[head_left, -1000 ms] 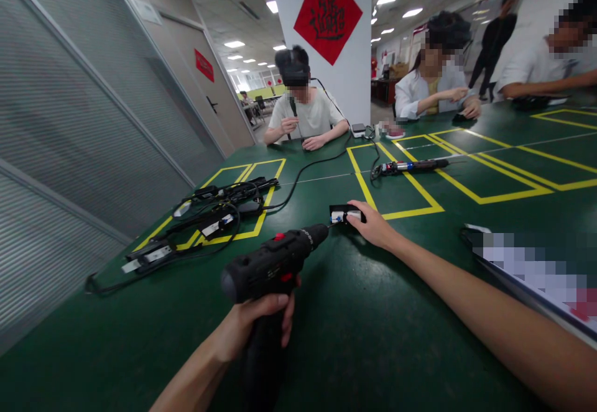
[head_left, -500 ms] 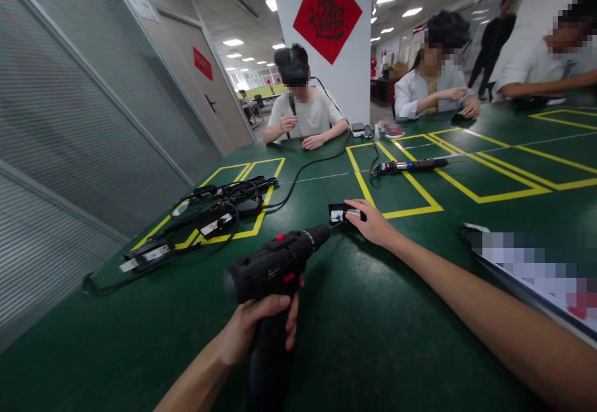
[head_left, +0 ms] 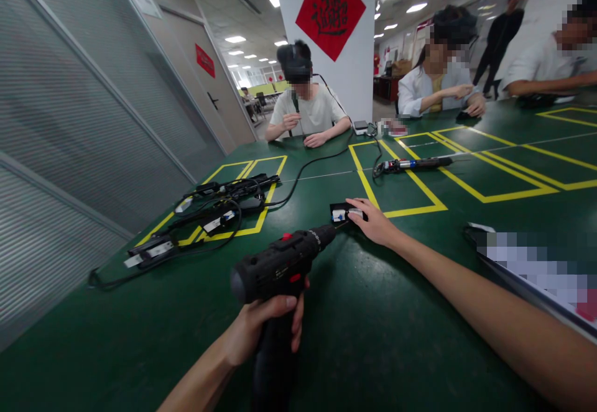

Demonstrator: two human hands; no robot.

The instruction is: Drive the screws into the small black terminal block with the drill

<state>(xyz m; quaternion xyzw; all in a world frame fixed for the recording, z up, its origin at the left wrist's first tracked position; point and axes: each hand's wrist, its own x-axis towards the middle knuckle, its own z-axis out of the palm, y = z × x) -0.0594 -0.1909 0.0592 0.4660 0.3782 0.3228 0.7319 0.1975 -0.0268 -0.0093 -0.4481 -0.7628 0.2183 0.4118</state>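
Note:
My left hand (head_left: 265,325) is wrapped round the grip of a black cordless power screwdriver (head_left: 280,263) with red buttons. Its bit points at a small black part with a white and blue label (head_left: 342,213) lying on the green table (head_left: 364,331). My right hand (head_left: 373,222) rests on that part from the right, fingers pressed on it and holding it down. The bit's tip sits at the part's near edge.
A bundle of black devices and cables (head_left: 205,216) lies at the left in a yellow-taped box. Another long tool (head_left: 410,164) lies further back. A flat blurred item (head_left: 536,263) sits at the right. Three people sit at the far side.
The screwdriver and my left hand have shifted slightly right and forward toward the part. My right hand stays on the part.

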